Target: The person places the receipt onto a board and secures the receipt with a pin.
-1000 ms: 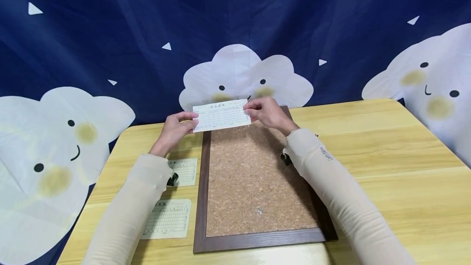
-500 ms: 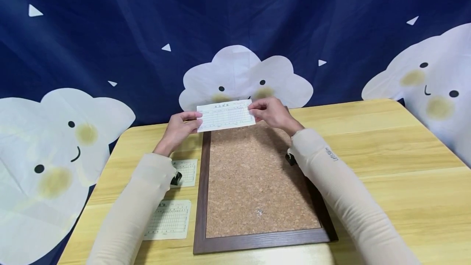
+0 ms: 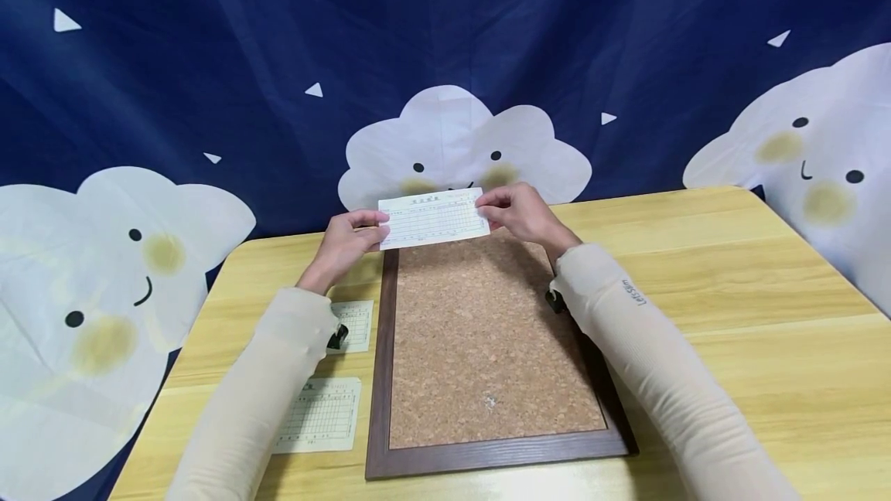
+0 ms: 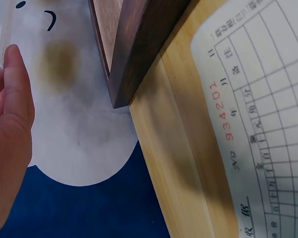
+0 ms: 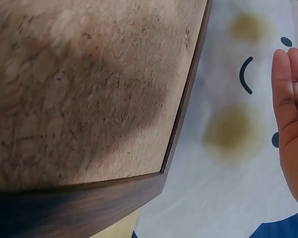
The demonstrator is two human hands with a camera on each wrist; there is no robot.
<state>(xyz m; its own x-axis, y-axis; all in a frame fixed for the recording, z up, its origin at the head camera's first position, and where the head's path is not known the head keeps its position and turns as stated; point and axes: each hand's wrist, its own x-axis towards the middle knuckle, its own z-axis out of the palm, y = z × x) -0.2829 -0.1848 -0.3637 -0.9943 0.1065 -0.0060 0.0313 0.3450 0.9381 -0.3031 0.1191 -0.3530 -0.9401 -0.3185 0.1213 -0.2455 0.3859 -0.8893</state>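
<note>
A white printed receipt slip (image 3: 433, 219) is held up by its two short ends, above the far end of a cork board (image 3: 494, 346) with a dark wooden frame. My left hand (image 3: 345, 240) pinches the slip's left end between thumb and fingers; the left wrist view shows only part of this hand (image 4: 12, 129) and the slip's edge. At the slip's right end, my right hand (image 3: 522, 212) pinches it near the upper corner. The right wrist view shows this hand (image 5: 293, 109) at the edge, the slip hardly visible there.
Left of the board, two more receipt slips lie on the wooden table (image 3: 731, 315): a farther slip (image 3: 358, 323), partly behind my left sleeve, and a nearer slip (image 3: 323, 416). Behind the table hangs a dark blue curtain (image 3: 445, 22) with white clouds.
Both hands have drifted slightly to the right with the slip between them. The board and the two slips on the table have stayed put.
</note>
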